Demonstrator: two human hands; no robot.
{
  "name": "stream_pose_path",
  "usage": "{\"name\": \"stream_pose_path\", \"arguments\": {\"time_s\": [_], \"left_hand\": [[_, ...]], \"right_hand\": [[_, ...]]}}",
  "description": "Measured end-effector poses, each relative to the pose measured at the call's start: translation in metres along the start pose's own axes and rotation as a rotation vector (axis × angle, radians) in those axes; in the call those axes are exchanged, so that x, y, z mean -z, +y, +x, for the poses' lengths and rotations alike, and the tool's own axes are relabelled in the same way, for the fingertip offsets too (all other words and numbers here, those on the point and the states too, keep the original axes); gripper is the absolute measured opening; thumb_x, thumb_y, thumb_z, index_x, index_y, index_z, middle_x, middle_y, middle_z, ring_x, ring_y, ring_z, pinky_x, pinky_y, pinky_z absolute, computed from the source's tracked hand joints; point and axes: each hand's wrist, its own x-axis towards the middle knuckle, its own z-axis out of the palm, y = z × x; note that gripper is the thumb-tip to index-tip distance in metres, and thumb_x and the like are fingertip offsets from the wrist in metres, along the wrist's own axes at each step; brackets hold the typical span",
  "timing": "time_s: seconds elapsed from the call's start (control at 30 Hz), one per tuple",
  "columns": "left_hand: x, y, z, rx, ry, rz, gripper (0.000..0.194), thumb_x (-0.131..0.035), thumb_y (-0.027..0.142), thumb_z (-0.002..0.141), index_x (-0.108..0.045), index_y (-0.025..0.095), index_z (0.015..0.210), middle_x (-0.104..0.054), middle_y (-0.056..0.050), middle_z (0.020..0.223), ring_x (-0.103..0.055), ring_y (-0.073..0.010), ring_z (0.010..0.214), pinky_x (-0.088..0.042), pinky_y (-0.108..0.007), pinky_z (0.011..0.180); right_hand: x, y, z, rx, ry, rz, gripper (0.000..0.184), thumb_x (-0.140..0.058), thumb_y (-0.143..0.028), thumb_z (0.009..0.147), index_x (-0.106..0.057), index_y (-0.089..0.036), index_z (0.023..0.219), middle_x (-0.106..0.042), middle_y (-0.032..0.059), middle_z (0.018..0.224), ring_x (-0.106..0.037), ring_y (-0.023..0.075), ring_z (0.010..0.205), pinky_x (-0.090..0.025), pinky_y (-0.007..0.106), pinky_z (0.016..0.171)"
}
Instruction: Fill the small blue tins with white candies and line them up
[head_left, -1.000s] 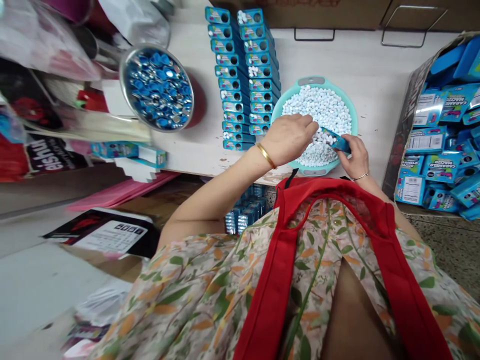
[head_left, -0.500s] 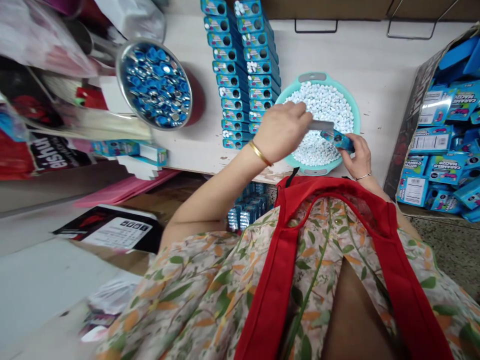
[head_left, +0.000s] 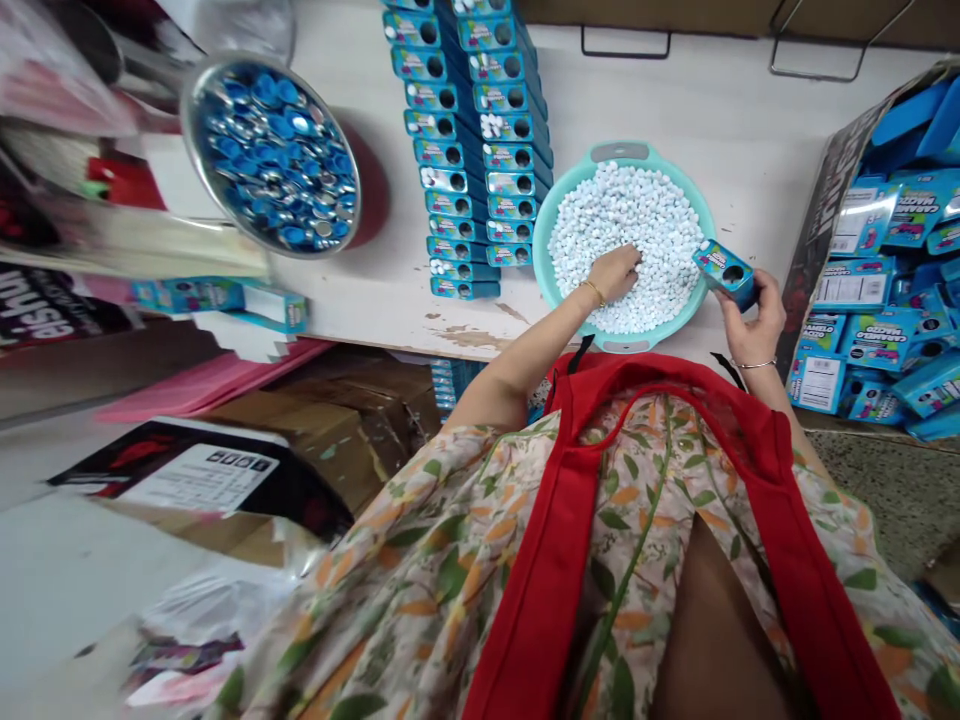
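Looking through the head view, my only one, I find the blue box [head_left: 724, 272] raised beside the teal bowl [head_left: 541, 245], its left end seeming to overlap the bowl's far-right rim. My right hand [head_left: 759, 318] grips the box by its near right end, fingers wrapped about the sides, the holed face turned up and tilted. My left hand [head_left: 616, 276] is down among the white pellets [head_left: 615, 205]; its fingertips are partly buried, so I cannot tell whether they are closed on any.

I judge the box light and fairly stiff, but its thin-looking walls could dent under a hard squeeze. The long sides look the best hold, with light pressure and the hole left uncovered. The pellets look small, hard and smooth, likely to roll or slip, so a cupped scoop should suit them better than a pinch.

On the table [head_left: 750, 130], two rows of boxes [head_left: 514, 184] stand left of the bowl.
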Motion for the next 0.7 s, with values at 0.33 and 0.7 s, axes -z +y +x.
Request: {"name": "stream_pose_path", "arguments": {"time_s": [0.33,0.7], "left_hand": [[0.066,-0.004,-0.069,-0.196,0.087,-0.064,0.03,-0.053,0.028,0.098,-0.064,0.019,0.125,-0.072,-0.018,0.13,-0.066,-0.0301,0.115,-0.052,-0.045,0.105],[0.144,0.063,-0.108,-0.316,0.174,0.32,0.024,-0.058,0.029,0.104,-0.07,0.021,0.123,-0.073,-0.013,0.115,-0.067,-0.0304,0.114,-0.054,-0.045,0.099]], "right_hand": [[-0.005,0.003,0.001,0.026,-0.036,0.025,0.056,-0.069,-0.062,0.096,-0.065,-0.022,0.135,-0.076,0.0156,0.127,-0.075,0.0344,0.118,-0.064,0.064,0.109],[-0.045,-0.026,0.008,0.141,-0.204,0.004,0.043,-0.061,-0.049,0.1,-0.067,-0.024,0.134,-0.078,0.0159,0.131,-0.073,0.0367,0.125,-0.063,0.064,0.112]]}}
